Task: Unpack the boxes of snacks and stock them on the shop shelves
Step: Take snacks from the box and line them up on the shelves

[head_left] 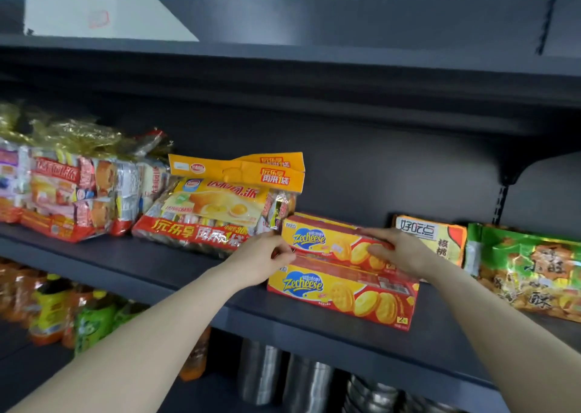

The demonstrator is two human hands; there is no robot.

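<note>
The left hand (pixel 264 255) pinched the nine o'clock end of the upper Zecheese box (pixel 311 239), with the fingers curled against its short side. The right hand (pixel 399 249) clamped the three o'clock part of the same box, its fingers folded over the top edge and its thumb pressed on the printed front. The two hands were apart, with most of the box between them. That box lay flat on the lower Zecheese box (pixel 314 286), set slightly back from it, and the lower box rested on the dark shelf (pixel 125 261) near its front lip. At nine o'clock from the stack, just beside it, a yellow egg-cake bag (pixel 213 214) leaned back with its cardboard header standing up. Farther toward nine o'clock sat a pile of wrapped cake bags (pixel 69 192) with gold foil tops. At three o'clock from the right hand an orange biscuit pack (pixel 430 239) stood on the shelf, partly hidden behind the wrist. A green snack bag (pixel 528 268) lay beyond it on the same side. At seven o'clock, on the shelf below, stood blurred drink bottles (pixel 50 315), and at six o'clock were steel pots (pixel 309 384). At eleven o'clock, on the top shelf, was a white sheet (pixel 94 6).
</note>
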